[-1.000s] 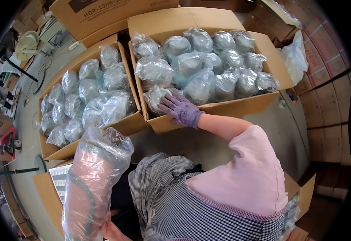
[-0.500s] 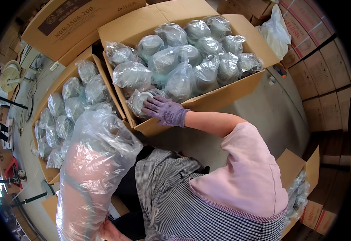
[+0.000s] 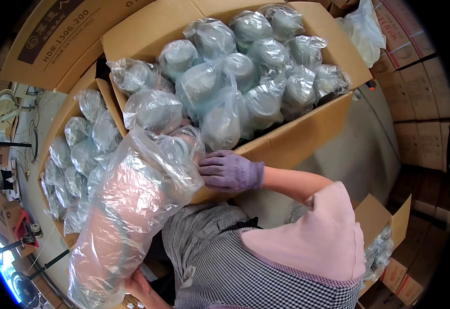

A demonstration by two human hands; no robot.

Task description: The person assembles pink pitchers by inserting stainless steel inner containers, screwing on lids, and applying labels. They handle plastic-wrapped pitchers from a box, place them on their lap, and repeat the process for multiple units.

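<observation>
A large clear plastic bag (image 3: 127,206) with a pinkish bulk inside slants across my lap. Its upper end overlaps the near left corner of a cardboard box (image 3: 297,136). My bare left hand (image 3: 140,286) grips the bag low down, fingers partly hidden behind it. My right hand (image 3: 231,171), in a purple glove, is at the box's near edge. Its fingers are pressed together and bent against the bag's upper edge; the tips are hidden. Beside them, in the box corner, a plastic-wrapped round piece (image 3: 179,148) shows through film. Several wrapped round pieces (image 3: 219,126) fill the box.
A second carton (image 3: 111,95) of wrapped pieces adjoins on the left, below a raised printed cardboard panel (image 3: 55,46). A small open box (image 3: 402,211) of wrapped items stands at lower right. Stacked cartons (image 3: 420,92) line the right side; a white plastic bag (image 3: 366,31) hangs there.
The large bag has swung right and over the box's near corner. My right hand has drawn back from the top of the corner piece toward me, fingers closer together. The view has shifted slightly.
</observation>
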